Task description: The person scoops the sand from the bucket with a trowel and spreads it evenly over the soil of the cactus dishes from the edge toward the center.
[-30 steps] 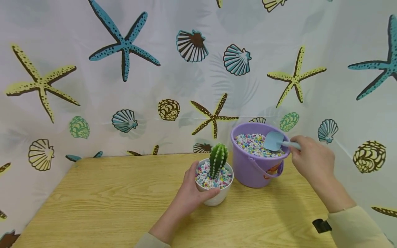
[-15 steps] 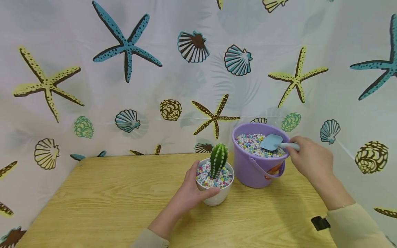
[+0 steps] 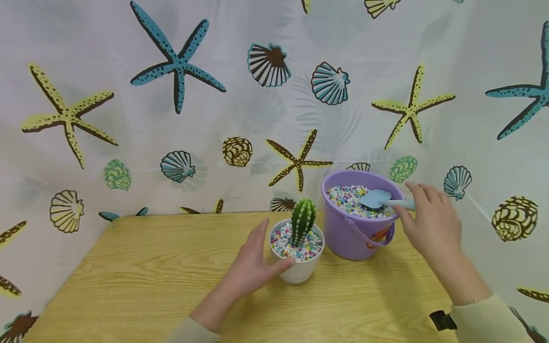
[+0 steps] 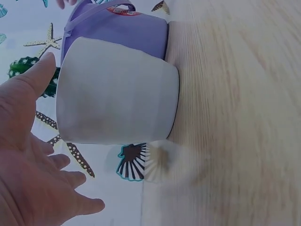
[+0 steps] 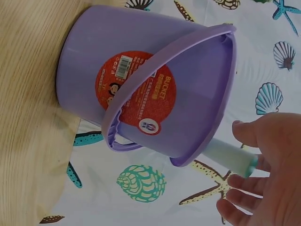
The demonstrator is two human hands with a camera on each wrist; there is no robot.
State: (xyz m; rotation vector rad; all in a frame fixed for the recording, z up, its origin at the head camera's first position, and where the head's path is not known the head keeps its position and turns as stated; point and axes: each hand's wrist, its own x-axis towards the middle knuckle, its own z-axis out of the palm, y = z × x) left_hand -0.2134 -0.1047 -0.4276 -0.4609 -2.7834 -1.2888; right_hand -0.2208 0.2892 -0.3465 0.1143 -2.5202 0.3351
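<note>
A white pot (image 3: 298,274) filled with multicoloured pebbles stands upright on the table, a green cactus (image 3: 302,220) rising from it. My left hand (image 3: 245,267) is just left of the pot, thumb and fingers spread; the left wrist view shows the palm apart from the pot wall (image 4: 117,94). Behind and to the right stands a purple bucket (image 3: 345,236) holding similar pebbles. A light blue toy shovel (image 3: 375,198) lies on them, its handle (image 5: 230,157) over the rim. My right hand (image 3: 433,226) has loosened around that handle, thumb and fingers apart in the right wrist view.
Beneath everything is a wood-grain table (image 3: 163,267). A white curtain (image 3: 274,114) printed with starfish and shells hangs behind it and along the right side. The bucket's purple carrying handle (image 5: 155,70) hangs down at its front.
My left hand has let go of the pot and drawn slightly left. The shovel was lowered onto the pebbles, and my right fingers have opened from its handle.
</note>
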